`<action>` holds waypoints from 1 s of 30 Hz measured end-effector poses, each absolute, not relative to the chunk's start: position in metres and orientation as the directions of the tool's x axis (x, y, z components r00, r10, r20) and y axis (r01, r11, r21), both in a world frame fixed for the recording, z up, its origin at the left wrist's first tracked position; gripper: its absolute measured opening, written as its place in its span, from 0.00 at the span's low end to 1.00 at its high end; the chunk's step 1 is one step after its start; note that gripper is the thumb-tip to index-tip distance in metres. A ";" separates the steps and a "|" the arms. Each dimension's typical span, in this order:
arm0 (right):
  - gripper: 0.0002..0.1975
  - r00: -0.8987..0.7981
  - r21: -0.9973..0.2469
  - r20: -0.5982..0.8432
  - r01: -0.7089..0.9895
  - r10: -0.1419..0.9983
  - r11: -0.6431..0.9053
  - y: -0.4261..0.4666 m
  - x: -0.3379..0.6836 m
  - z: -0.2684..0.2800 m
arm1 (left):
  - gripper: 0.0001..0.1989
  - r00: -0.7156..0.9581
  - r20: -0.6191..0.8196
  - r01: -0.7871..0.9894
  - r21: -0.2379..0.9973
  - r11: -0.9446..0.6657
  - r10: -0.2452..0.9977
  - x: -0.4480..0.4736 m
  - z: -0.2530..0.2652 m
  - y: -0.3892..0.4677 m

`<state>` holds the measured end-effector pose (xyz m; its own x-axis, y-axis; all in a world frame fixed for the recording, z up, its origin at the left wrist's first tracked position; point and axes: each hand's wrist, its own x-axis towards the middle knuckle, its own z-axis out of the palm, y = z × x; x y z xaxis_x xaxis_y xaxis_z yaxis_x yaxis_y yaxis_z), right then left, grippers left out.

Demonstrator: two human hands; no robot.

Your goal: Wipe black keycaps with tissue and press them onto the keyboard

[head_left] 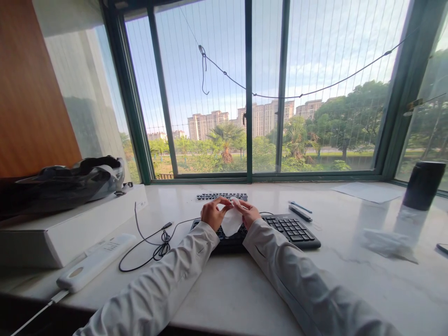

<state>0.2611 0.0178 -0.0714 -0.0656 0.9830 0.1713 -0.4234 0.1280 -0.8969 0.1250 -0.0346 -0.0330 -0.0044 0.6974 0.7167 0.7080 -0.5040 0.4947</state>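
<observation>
My left hand (212, 213) and my right hand (249, 214) meet above a black keyboard (296, 231), fingers pinched together. Between them hangs a thin white tissue (231, 225), gripped at its top by both hands. Whether a small thing is wrapped in it at the fingertips, I cannot make out. The tissue and my hands cover part of the keyboard's left and middle keys. Just beyond my fingers, rows of small dark keycaps (222, 196) lie on the white tabletop (224, 289).
A coiled black cable (161, 247) and a white power strip (96, 263) lie left, before a white box (70, 233) bearing a headset (105, 170). Rightward are pens (300, 212), a clear plastic bag (388, 243), paper (367, 191) and a black cylinder (423, 185). Windows stand behind.
</observation>
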 end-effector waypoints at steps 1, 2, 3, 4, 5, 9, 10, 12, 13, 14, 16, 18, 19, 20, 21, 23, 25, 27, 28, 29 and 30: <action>0.28 -0.088 -0.904 0.161 -0.412 0.983 0.112 0.017 0.261 -0.072 | 0.07 -0.007 0.715 0.714 0.493 -0.498 0.699 0.124 -0.033 -0.034; 0.29 -0.099 -0.911 0.151 -0.401 0.984 0.099 0.017 0.262 -0.072 | 0.07 -0.006 0.715 0.721 0.488 -0.493 0.699 0.123 -0.034 -0.033; 0.29 -0.101 -0.915 0.144 -0.393 0.984 0.093 0.016 0.262 -0.072 | 0.07 -0.001 0.716 0.728 0.480 -0.491 0.699 0.123 -0.034 -0.033; 0.29 -0.101 -0.916 0.141 -0.391 0.985 0.091 0.016 0.263 -0.072 | 0.07 0.006 0.719 0.733 0.470 -0.492 0.695 0.123 -0.034 -0.033; 0.29 -0.102 -0.913 0.142 -0.397 0.985 0.090 0.016 0.264 -0.072 | 0.07 0.014 0.723 0.735 0.461 -0.498 0.690 0.123 -0.033 -0.033; 0.26 -0.097 -0.896 0.122 -0.438 0.988 0.067 0.019 0.267 -0.071 | 0.07 0.051 0.732 0.731 0.436 -0.525 0.680 0.123 -0.032 -0.033; 0.25 -0.093 -0.898 0.112 -0.436 0.989 0.060 0.020 0.267 -0.072 | 0.07 0.061 0.730 0.733 0.430 -0.527 0.680 0.123 -0.032 -0.033; 0.24 -0.083 -0.908 0.098 -0.415 0.992 0.055 0.023 0.268 -0.073 | 0.07 0.077 0.727 0.748 0.411 -0.522 0.683 0.124 -0.032 -0.034; 0.23 -0.074 -0.915 0.092 -0.400 0.993 0.055 0.024 0.269 -0.073 | 0.07 0.081 0.726 0.758 0.400 -0.515 0.682 0.125 -0.032 -0.035; 0.23 -0.062 -0.923 0.089 -0.381 0.994 0.059 0.025 0.269 -0.073 | 0.07 0.082 0.727 0.769 0.389 -0.507 0.682 0.125 -0.032 -0.036; 0.23 -0.034 -0.938 0.092 -0.338 0.995 0.076 0.026 0.270 -0.073 | 0.07 0.082 0.729 0.788 0.369 -0.492 0.679 0.127 -0.032 -0.038; 0.24 -0.008 -0.949 0.096 -0.302 0.995 0.089 0.025 0.270 -0.072 | 0.07 0.099 0.732 0.796 0.348 -0.495 0.674 0.128 -0.031 -0.040; 0.24 0.005 -0.953 0.097 -0.289 0.995 0.094 0.024 0.270 -0.071 | 0.07 0.113 0.732 0.797 0.337 -0.501 0.672 0.128 -0.031 -0.040; 0.24 0.019 -0.955 0.099 -0.278 0.995 0.100 0.023 0.270 -0.070 | 0.06 0.127 0.732 0.797 0.327 -0.508 0.670 0.128 -0.031 -0.041; 0.24 0.034 -0.957 0.102 -0.268 0.994 0.107 0.021 0.270 -0.069 | 0.06 0.138 0.731 0.797 0.319 -0.514 0.668 0.129 -0.031 -0.041; 0.24 0.066 -0.961 0.108 -0.247 0.992 0.121 0.019 0.271 -0.068 | 0.06 0.146 0.732 0.796 0.313 -0.518 0.666 0.129 -0.032 -0.042; 0.25 0.099 -0.964 0.105 -0.235 0.990 0.125 0.018 0.272 -0.068 | 0.06 0.142 0.735 0.792 0.318 -0.521 0.664 0.130 -0.032 -0.042; 0.26 0.135 -0.956 0.097 -0.264 0.986 0.130 0.020 0.273 -0.068 | 0.07 0.128 0.733 0.784 0.337 -0.521 0.668 0.131 -0.032 -0.043; 0.26 0.155 -0.947 0.095 -0.289 0.983 0.137 0.021 0.273 -0.068 | 0.07 0.121 0.729 0.777 0.353 -0.522 0.673 0.131 -0.032 -0.043; 0.25 0.178 -0.938 0.095 -0.315 0.980 0.148 0.022 0.274 -0.068 | 0.08 0.114 0.724 0.767 0.372 -0.523 0.681 0.132 -0.032 -0.043; 0.25 0.188 -0.928 0.096 -0.339 0.977 0.157 0.024 0.274 -0.068 | 0.09 0.108 0.716 0.754 0.393 -0.526 0.689 0.132 -0.032 -0.043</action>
<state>0.2737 0.0236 -0.0677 0.1878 0.9775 0.0964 -0.3393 0.1567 -0.9275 0.1325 -0.0431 -0.0318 0.1082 0.6895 0.7162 0.7542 -0.5262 0.3927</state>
